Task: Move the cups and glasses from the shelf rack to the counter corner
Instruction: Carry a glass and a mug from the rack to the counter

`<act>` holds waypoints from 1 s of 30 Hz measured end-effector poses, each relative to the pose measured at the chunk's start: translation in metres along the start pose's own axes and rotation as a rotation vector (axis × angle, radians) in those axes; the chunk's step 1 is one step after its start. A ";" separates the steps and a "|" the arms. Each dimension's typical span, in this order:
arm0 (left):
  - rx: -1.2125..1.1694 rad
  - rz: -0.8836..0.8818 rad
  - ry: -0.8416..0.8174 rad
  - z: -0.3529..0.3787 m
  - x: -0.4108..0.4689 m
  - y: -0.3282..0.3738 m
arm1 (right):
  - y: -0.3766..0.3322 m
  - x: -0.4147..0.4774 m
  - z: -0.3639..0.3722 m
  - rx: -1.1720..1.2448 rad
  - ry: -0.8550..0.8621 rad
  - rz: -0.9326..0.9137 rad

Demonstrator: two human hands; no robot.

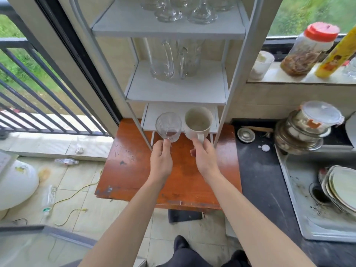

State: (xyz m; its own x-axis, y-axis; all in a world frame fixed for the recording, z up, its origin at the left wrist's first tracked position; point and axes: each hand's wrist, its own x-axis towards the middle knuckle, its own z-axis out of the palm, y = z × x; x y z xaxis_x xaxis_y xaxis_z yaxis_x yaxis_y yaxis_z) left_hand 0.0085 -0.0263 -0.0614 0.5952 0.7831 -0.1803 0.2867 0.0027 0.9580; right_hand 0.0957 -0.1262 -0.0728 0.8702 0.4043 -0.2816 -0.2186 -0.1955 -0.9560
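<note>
A white shelf rack stands on a red-brown wooden table. My left hand grips a clear patterned glass by its base, tilted with its mouth toward me, at the front edge of the lowest shelf. My right hand holds a cream mug by its handle, tilted the same way beside the glass. Two clear glass pitchers stand on the middle shelf. Several stemmed glasses stand on the top shelf.
A black counter runs right of the table, with a metal sink tray holding stacked plates. Stacked lidded containers sit at the counter's back. Jars and a yellow bottle line the window sill. Railing and littered floor lie left.
</note>
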 end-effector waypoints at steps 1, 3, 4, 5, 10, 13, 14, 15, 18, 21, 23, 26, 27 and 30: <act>0.002 0.007 0.006 -0.001 -0.008 -0.006 | 0.007 -0.009 -0.003 -0.010 0.010 -0.008; 0.011 0.021 0.028 -0.002 -0.023 -0.020 | 0.021 -0.025 -0.011 -0.010 0.041 -0.028; 0.018 0.019 0.040 -0.001 -0.030 -0.027 | 0.028 -0.033 -0.016 -0.004 0.055 -0.032; 0.020 0.013 0.044 0.000 -0.037 -0.033 | 0.035 -0.040 -0.020 -0.003 0.069 -0.029; 0.058 -0.058 -0.028 0.017 -0.069 -0.054 | 0.056 -0.073 -0.050 -0.026 0.148 0.029; 0.082 -0.039 -0.102 0.036 -0.089 -0.048 | 0.060 -0.091 -0.084 -0.036 0.223 0.046; 0.088 -0.024 -0.137 0.044 -0.097 -0.044 | 0.060 -0.097 -0.097 -0.032 0.249 0.048; 0.096 -0.002 -0.174 0.053 -0.106 -0.038 | 0.060 -0.104 -0.113 -0.025 0.277 0.050; 0.107 0.095 -0.289 0.087 -0.141 -0.017 | 0.060 -0.131 -0.168 -0.002 0.380 0.050; 0.106 0.167 -0.390 0.134 -0.190 0.000 | 0.065 -0.170 -0.233 0.050 0.500 0.012; 0.102 0.197 -0.466 0.171 -0.236 0.011 | 0.072 -0.206 -0.283 0.077 0.595 -0.005; 0.118 0.201 -0.554 0.230 -0.318 0.021 | 0.089 -0.275 -0.366 0.095 0.720 -0.026; 0.118 0.207 -0.591 0.251 -0.348 0.024 | 0.095 -0.301 -0.394 0.100 0.767 -0.034; 0.094 0.199 -0.748 0.311 -0.441 0.035 | 0.114 -0.377 -0.478 0.127 0.947 -0.056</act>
State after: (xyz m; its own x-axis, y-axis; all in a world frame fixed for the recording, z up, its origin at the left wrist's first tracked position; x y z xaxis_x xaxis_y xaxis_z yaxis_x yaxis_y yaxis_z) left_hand -0.0107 -0.5647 -0.0181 0.9807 0.1351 -0.1412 0.1636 -0.1729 0.9713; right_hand -0.0467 -0.7277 -0.0362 0.8644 -0.4915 -0.1056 -0.1637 -0.0766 -0.9835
